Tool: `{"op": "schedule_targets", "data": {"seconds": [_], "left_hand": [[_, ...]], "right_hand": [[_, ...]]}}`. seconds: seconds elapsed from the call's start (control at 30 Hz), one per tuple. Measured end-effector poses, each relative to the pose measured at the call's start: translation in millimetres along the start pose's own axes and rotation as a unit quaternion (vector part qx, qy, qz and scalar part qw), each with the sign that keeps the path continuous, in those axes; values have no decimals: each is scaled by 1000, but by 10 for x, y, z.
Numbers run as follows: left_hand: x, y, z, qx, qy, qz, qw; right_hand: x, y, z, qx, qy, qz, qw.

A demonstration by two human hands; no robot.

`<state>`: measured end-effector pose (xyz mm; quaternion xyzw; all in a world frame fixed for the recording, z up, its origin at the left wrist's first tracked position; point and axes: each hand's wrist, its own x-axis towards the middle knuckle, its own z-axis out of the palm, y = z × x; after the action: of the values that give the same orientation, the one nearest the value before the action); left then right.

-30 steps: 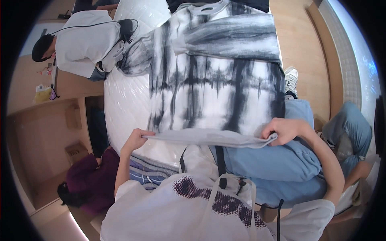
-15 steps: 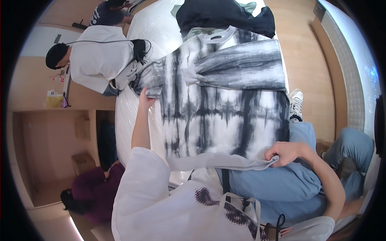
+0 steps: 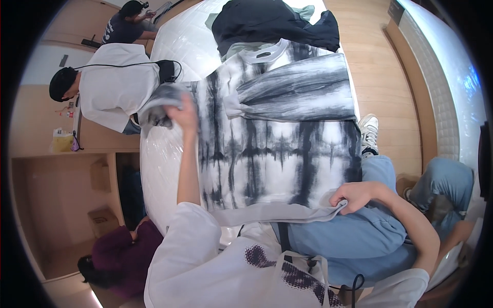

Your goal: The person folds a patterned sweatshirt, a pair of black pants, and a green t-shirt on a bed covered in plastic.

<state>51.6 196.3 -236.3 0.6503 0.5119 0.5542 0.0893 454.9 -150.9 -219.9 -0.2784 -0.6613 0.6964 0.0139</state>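
We are holding a tie-dyed shirt point(image 3: 277, 172) between our hands.
Our left hand point(image 3: 183, 117) is clasping its blurred sleeve point(image 3: 163, 95), our right hand point(image 3: 354, 197) pinching its hem point(image 3: 272, 212); its long axis is pointing collar-first beyond both, the dark label point(image 3: 263, 55) staying unreadable.

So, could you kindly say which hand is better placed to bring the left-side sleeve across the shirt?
Left, most likely: the left hand is at that sleeve, seemingly gripping it, while the right hand holds the hem at the opposite side.
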Motion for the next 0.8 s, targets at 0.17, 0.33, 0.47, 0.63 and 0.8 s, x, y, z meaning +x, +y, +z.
{"op": "schedule_targets", "data": {"seconds": [0.17, 0.33, 0.47, 0.63, 0.8], "left_hand": [[-898, -344, 249, 202, -334, 294, 872], [-1058, -144, 330, 157, -342, 166, 912], [-931, -204, 117, 233, -340, 115, 904], [-849, -703, -345, 194, -345, 97, 913], [-752, -878, -663, 276, -378, 59, 882]], "right_hand": [[34, -111, -54, -33, -3, -16, 999], [-10, -76, -34, -25, 4, 6, 1000], [-31, -11, 14, -26, 12, 5, 1000], [7, 59, 33, -45, 10, -23, 999], [15, 13, 3, -53, -24, -10, 998]]}}
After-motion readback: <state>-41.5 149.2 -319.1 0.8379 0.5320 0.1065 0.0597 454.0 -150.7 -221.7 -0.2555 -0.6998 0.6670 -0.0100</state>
